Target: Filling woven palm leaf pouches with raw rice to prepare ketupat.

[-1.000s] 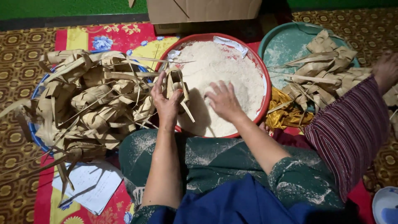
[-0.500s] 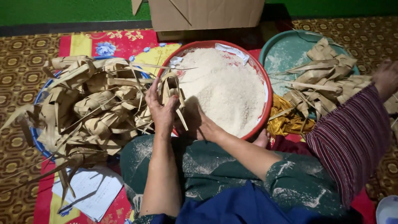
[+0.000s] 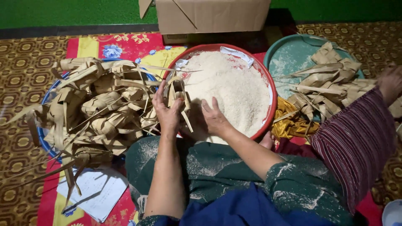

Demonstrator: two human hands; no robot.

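Note:
My left hand holds a small woven palm-leaf pouch upright at the near left rim of a red basin. The basin is filled with white rice. My right hand rests in the rice at the basin's near edge, fingers together and curled slightly, close beside the pouch. Loose leaf strips hang from the pouch down past my left thumb. My lap, in a green garment dusted with white grains, lies just below the basin.
A blue basin piled with woven leaf pouches stands at left. A teal tray with more pouches sits at right, beside another person's striped sleeve. A cardboard box stands behind; white paper lies on the mat.
My right hand moved from the middle of the rice down to the basin's near edge beside the pouch. My left hand kept the pouch at the rim.

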